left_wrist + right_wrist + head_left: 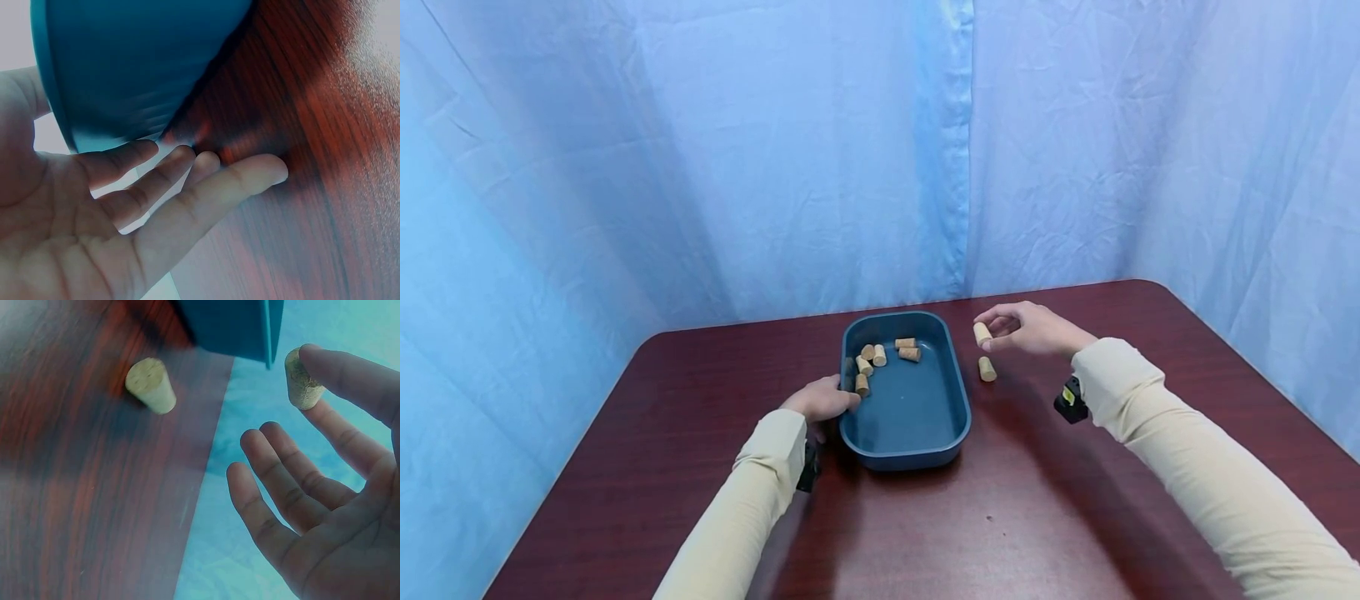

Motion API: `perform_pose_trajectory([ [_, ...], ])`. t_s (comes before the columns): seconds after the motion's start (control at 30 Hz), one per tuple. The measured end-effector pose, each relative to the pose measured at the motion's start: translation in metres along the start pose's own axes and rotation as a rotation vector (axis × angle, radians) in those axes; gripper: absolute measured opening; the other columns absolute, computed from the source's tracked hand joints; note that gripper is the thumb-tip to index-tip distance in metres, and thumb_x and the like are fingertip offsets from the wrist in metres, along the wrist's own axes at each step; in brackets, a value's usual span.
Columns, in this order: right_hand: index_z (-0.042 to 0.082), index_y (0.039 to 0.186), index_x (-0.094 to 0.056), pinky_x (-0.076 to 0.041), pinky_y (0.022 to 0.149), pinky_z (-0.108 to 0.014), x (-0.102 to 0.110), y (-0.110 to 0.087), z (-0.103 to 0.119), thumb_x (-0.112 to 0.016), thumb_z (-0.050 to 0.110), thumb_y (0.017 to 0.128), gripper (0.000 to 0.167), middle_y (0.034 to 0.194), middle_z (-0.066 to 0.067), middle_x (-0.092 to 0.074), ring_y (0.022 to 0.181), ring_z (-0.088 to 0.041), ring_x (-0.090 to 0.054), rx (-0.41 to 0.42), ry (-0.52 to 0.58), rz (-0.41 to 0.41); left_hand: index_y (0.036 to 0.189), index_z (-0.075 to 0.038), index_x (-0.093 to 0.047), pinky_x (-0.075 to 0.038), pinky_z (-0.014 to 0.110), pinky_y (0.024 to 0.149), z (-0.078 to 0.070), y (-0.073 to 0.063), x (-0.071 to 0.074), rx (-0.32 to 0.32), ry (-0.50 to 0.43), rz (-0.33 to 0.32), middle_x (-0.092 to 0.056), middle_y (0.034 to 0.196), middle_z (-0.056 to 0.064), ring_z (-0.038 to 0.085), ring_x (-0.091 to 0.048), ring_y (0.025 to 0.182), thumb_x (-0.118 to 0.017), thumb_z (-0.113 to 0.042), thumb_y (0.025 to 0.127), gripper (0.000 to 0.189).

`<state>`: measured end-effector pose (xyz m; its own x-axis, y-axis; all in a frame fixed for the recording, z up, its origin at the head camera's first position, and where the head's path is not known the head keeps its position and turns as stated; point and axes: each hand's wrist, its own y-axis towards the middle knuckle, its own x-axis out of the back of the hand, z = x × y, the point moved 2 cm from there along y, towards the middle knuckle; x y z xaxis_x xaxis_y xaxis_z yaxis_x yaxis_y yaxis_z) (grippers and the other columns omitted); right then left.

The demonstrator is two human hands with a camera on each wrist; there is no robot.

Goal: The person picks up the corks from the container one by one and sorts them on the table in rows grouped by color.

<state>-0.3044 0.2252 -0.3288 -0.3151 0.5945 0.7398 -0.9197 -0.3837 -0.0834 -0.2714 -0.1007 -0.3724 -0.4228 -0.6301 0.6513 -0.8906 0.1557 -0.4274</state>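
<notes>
A cork (302,380) is pinched between the thumb and index finger of my right hand (1028,327), raised above the table just right of a dark blue tray (898,460). The other fingers of that hand are spread apart from the cork. Below it, another cork (987,369) stands on the table. My left hand (823,399) holds the tray by its left side, the thumb over the rim and the fingers along the outside wall. Inside the tray lie several corks, among them a darker cork (862,385) near the left thumb and a cork (909,354) towards the back.
The tray rests on a dark red wood-grain table (715,375) with rounded corners. Light blue curtains (805,167) hang behind the table and on both sides.
</notes>
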Motion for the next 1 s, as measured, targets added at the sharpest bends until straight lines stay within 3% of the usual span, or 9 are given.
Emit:
perform_pose_trajectory([
  [0.57,-0.001,0.139,-0.058,-0.05,0.096,-0.053,-0.004,-0.003,-0.033,-0.071,0.021,0.095,0.051,0.129,-0.026,-0.062,0.122,-0.042,-0.056,-0.049,-0.041,0.004,0.156,0.004,-0.03,-0.06,0.051,0.073,0.0,-0.001,0.001,0.004,-0.008,0.011,-0.048,0.144,0.03,0.04,-0.067,0.095,-0.054,-0.016,0.095,0.068],
  [1.0,-0.001,0.136,-0.06,-0.05,0.093,-0.053,-0.01,-0.003,-0.052,-0.071,0.023,0.094,0.049,0.126,-0.027,-0.062,0.118,-0.043,-0.056,-0.094,-0.098,0.019,0.153,0.004,-0.035,-0.059,0.054,0.076,-0.001,-0.001,0.001,0.009,-0.031,0.016,-0.05,0.142,0.029,0.042,-0.064,0.103,-0.054,-0.015,0.095,0.064],
])
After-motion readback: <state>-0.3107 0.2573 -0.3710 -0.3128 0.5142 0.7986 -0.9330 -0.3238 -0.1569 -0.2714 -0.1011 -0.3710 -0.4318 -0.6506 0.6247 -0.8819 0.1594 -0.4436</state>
